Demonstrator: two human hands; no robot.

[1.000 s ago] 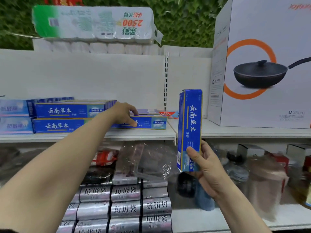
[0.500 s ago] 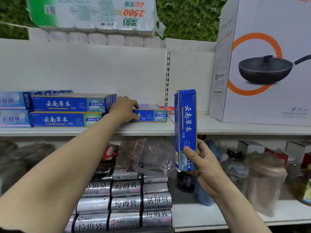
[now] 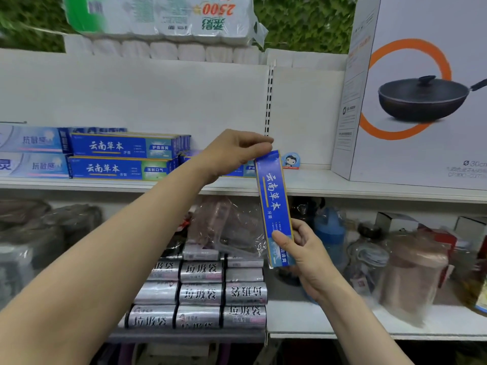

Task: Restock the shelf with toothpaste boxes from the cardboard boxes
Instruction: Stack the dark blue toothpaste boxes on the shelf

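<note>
Holding one toothpaste box at both ends, in front of the shelf

Nearest the camera, the right hand (image 3: 305, 254) grips the lower end of a blue toothpaste box (image 3: 274, 204), its thumb laid across the printed face and its fingers curled round behind. The box stands almost upright in the air, leaning slightly left at the top, with its white lettering running down its length. At the upper end the left hand (image 3: 232, 154), reaching in from the left on a bare forearm, has its fingers bent and seems to pinch the box's top corner between thumb and fingertips.

Behind the hands, the lower shelf (image 3: 316, 320) carries stacked silver rolls (image 3: 200, 293) with dark lettering. A crumpled clear plastic bag (image 3: 226, 225) lies on top of them, and a blue bottle (image 3: 330, 233) stands to the right among blurred jars.

Further back, the box's top end crosses the front edge of the upper shelf (image 3: 342, 184). On that shelf to the left lie stacked blue toothpaste boxes (image 3: 118, 156) of the same design, flat and two high, with paler boxes (image 3: 31, 151) stacked just beside them at the far left. More blue boxes lie partly hidden behind the left hand. A small round sticker (image 3: 290, 160) shows on the back panel just right of the held box. At the right end stands a large white pan carton (image 3: 421, 101). On top of the unit, furthest away, sits a wrapped pack of toilet rolls (image 3: 163, 19).
</note>
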